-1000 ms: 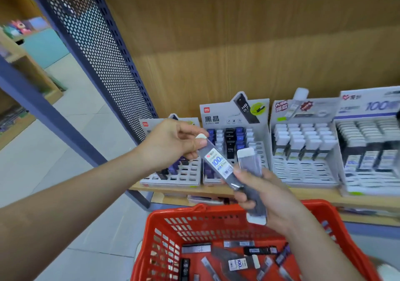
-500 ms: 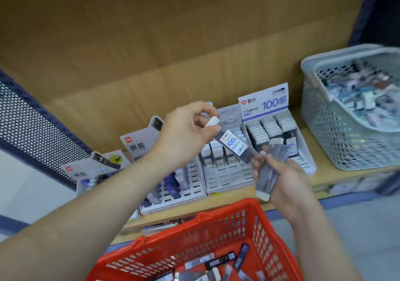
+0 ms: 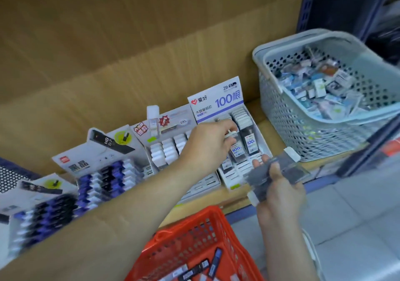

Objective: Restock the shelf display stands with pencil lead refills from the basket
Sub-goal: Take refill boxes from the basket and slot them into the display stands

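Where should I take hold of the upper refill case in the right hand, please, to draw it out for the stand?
Probably by its white cap, which juts out free past the right hand towards the upper right. Pinch the upper refill case across its flat faces just below that cap, coming from the shelf side, and draw it along its length.

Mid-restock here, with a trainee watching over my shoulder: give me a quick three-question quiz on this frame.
1. True or false: the left hand pinches a refill at the 100 stand.
2. The right hand holds: A nothing, B clear refill cases, C a pen?
3. What colour is the basket below the hands?
Key: 1 true; 2 B; 3 red.
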Demonstrator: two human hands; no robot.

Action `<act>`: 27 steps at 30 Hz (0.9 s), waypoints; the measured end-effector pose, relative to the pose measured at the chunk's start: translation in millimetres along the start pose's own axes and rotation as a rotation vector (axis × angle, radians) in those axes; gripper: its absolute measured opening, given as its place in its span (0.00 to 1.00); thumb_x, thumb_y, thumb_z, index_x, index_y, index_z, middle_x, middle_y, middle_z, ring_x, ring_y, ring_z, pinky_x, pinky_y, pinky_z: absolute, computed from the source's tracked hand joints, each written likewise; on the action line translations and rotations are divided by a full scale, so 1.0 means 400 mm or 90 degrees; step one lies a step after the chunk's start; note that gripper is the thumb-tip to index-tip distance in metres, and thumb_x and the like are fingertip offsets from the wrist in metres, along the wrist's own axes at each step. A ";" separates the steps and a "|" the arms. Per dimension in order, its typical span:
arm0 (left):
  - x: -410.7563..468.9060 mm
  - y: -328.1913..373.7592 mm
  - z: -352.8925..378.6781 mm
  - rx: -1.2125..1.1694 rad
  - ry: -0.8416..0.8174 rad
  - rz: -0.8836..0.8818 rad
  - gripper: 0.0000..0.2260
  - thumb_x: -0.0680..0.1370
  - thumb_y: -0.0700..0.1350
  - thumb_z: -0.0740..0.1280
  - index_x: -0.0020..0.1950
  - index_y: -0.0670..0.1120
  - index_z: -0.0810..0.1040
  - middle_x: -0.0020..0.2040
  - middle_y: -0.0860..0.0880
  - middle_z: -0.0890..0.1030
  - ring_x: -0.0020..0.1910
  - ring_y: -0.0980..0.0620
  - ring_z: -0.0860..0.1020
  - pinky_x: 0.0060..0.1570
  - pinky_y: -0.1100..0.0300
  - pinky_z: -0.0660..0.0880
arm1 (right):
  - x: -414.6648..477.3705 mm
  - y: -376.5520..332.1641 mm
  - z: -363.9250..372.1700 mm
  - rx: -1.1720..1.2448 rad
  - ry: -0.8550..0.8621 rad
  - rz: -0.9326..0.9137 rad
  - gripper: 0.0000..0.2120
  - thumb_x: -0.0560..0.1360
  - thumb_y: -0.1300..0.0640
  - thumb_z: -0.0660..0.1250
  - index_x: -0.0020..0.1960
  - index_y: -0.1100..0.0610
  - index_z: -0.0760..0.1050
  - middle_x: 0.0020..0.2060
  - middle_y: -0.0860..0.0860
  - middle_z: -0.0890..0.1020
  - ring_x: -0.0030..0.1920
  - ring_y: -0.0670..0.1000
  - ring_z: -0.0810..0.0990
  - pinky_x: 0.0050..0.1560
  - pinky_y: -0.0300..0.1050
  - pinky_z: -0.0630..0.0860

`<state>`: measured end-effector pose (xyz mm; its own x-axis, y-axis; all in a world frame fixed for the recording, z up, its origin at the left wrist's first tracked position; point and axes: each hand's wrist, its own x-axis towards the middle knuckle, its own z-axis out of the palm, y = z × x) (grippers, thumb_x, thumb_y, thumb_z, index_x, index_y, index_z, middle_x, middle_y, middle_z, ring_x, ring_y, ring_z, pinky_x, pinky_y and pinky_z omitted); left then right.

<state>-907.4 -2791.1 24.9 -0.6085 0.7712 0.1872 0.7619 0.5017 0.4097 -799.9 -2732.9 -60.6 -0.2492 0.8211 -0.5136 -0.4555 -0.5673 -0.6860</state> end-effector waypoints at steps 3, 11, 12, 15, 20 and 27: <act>0.004 -0.006 0.026 0.025 -0.026 0.005 0.10 0.77 0.46 0.68 0.58 0.50 0.78 0.47 0.47 0.83 0.48 0.47 0.79 0.46 0.59 0.72 | -0.002 -0.005 -0.002 -0.005 0.000 0.016 0.08 0.80 0.67 0.63 0.56 0.61 0.78 0.44 0.51 0.87 0.49 0.54 0.86 0.51 0.54 0.82; 0.012 -0.011 0.047 0.087 -0.042 0.039 0.12 0.79 0.46 0.65 0.61 0.48 0.77 0.50 0.46 0.83 0.50 0.47 0.79 0.49 0.59 0.72 | -0.004 -0.011 -0.021 0.008 0.023 0.053 0.07 0.80 0.67 0.63 0.48 0.58 0.78 0.37 0.50 0.86 0.35 0.47 0.86 0.31 0.41 0.80; 0.016 -0.009 0.051 0.101 -0.044 0.048 0.12 0.79 0.47 0.65 0.61 0.47 0.77 0.51 0.46 0.83 0.51 0.46 0.79 0.50 0.58 0.73 | -0.004 -0.010 -0.022 0.011 0.025 0.053 0.08 0.79 0.67 0.64 0.46 0.57 0.78 0.34 0.49 0.86 0.33 0.47 0.85 0.30 0.40 0.80; 0.028 -0.002 0.063 0.107 -0.044 0.055 0.12 0.79 0.46 0.64 0.62 0.48 0.77 0.55 0.46 0.82 0.55 0.46 0.78 0.54 0.56 0.74 | -0.003 -0.012 -0.026 0.014 0.020 0.056 0.09 0.79 0.66 0.65 0.45 0.54 0.78 0.31 0.46 0.85 0.33 0.48 0.85 0.30 0.42 0.80; 0.051 -0.007 0.080 0.161 -0.038 0.090 0.12 0.79 0.46 0.64 0.60 0.45 0.80 0.54 0.46 0.78 0.55 0.46 0.76 0.51 0.56 0.71 | -0.004 -0.006 -0.034 -0.040 0.024 0.040 0.05 0.74 0.62 0.72 0.47 0.53 0.79 0.38 0.48 0.84 0.34 0.44 0.83 0.40 0.45 0.80; 0.065 -0.011 0.075 0.222 -0.037 0.078 0.16 0.77 0.47 0.67 0.65 0.48 0.75 0.55 0.47 0.75 0.58 0.46 0.71 0.54 0.53 0.71 | -0.021 -0.011 -0.022 -0.052 -0.016 0.080 0.04 0.78 0.56 0.69 0.51 0.54 0.81 0.38 0.50 0.85 0.32 0.43 0.81 0.30 0.38 0.76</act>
<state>-919.7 -2761.4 1.2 -0.5024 0.8495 0.1612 0.8641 0.5001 0.0574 -788.2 -2737.6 -57.9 -0.3208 0.7444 -0.5856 -0.3493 -0.6677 -0.6574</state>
